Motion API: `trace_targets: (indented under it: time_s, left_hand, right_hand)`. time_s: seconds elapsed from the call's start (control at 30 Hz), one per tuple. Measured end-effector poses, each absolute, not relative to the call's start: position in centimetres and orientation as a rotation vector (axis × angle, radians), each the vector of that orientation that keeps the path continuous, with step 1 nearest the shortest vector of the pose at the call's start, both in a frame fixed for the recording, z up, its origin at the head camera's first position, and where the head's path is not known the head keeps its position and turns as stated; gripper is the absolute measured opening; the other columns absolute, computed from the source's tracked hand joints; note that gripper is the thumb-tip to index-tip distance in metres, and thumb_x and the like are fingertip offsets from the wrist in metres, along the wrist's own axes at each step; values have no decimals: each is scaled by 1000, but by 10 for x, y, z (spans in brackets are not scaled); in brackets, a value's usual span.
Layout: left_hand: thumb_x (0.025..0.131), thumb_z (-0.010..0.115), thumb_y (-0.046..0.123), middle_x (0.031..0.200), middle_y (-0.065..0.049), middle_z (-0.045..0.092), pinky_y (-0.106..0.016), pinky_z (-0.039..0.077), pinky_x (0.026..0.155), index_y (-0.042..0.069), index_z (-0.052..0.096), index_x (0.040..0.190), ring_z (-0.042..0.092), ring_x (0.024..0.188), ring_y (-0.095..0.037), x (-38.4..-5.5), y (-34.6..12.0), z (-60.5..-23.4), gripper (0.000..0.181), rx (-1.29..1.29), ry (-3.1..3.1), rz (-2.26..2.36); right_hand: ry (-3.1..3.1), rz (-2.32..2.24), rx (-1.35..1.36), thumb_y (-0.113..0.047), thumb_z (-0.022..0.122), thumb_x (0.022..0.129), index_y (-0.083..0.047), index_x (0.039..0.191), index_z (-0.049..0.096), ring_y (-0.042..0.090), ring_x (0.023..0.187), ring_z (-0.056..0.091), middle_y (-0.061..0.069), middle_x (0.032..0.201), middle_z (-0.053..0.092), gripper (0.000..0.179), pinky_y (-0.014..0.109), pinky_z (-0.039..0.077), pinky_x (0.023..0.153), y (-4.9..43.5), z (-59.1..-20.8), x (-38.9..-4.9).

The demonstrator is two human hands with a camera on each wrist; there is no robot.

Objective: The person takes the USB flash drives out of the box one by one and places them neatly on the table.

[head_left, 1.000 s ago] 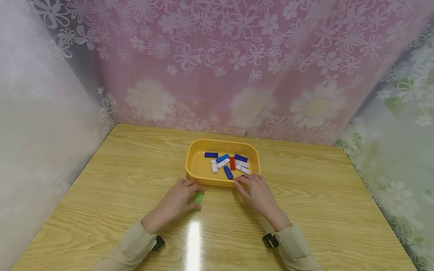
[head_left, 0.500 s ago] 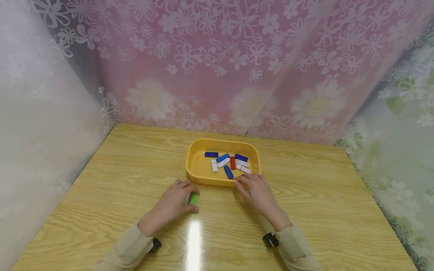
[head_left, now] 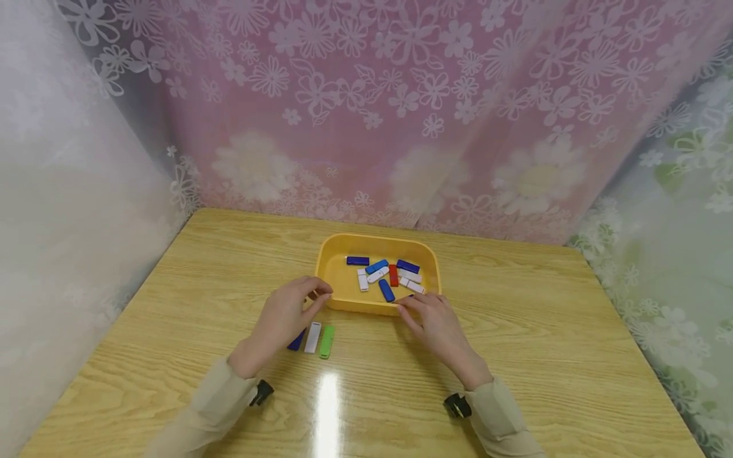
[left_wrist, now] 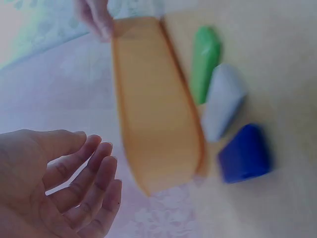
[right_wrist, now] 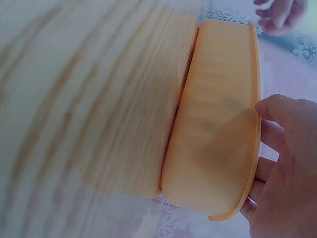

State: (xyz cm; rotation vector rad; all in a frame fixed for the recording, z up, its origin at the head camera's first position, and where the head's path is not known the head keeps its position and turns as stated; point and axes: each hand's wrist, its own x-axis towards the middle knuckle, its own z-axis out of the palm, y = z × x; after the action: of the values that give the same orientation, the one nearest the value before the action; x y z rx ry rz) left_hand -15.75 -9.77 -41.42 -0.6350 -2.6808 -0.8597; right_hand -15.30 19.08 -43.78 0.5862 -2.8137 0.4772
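My left hand (head_left: 283, 315), holding nothing, hovers with loosely bent fingers at the front left corner of the yellow plastic bin (head_left: 349, 304). The left wrist view shows daylight between its thumb and fingers. Below it on the table lie a green USB flash drive (head_left: 326, 342), a white one (head_left: 312, 338) and a dark blue one (head_left: 296, 341), side by side in a row. My right hand (head_left: 435, 331) pinches the bin's front right rim, thumb outside and fingers over the inner side, as the right wrist view (right_wrist: 292, 148) shows.
Inside the bin lie several more flash drives, among them a red one (head_left: 393, 275), a blue one (head_left: 386, 291) and a white one (head_left: 363, 280). Part of another dark one is hidden by the right fingers. A floral curtain (head_left: 366, 127) hangs behind the wooden table (head_left: 515, 318).
My left hand has let go of the green flash drive beside the white one and risen forward to the bin's corner, uncovering the row. The right hand stays on the rim.
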Motion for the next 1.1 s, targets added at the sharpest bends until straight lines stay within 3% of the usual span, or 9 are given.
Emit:
trace_targets:
  time_s: [0.33,0.73,0.8,1.0,1.1]
  left_hand:
    - [101,65,20,110,-7,71,-39,58,80,8,70,114,70,97,-25,-196,-71,-390,18,-715,-2690,-865]
    - [94,75,20,117,-14,67,-41,54,94,2,67,120,66,107,-29,-240,-34,-416,32,-741,-2949,-725]
    - [93,77,23,115,-14,67,-42,53,95,1,67,119,64,107,-30,-244,-31,-421,35,-728,-3006,-669]
    - [87,82,29,94,-11,65,-42,51,86,3,69,90,61,93,-28,-251,-26,-431,29,-707,-3090,-580]
    - [86,84,29,96,-11,63,-41,51,86,3,68,95,61,92,-27,-251,-26,-433,32,-697,-3093,-604]
  right_hand:
    - [-2775,469,600,-22,69,98,-11,106,78,27,94,68,4,98,74,16,51,48,98,192,-439,-153]
    - [-2786,468,593,-24,68,99,-12,106,78,29,99,68,4,101,75,17,52,46,100,191,-440,-153]
    - [-2786,460,591,-24,68,99,-12,107,78,29,99,68,3,101,75,17,52,46,100,191,-440,-153]
    - [-2783,462,593,-24,68,99,-12,107,78,29,98,67,4,100,74,17,52,46,100,191,-440,-153]
    - [-2775,466,595,-23,69,98,-12,106,78,29,97,67,3,99,74,16,53,46,100,191,-440,-153]
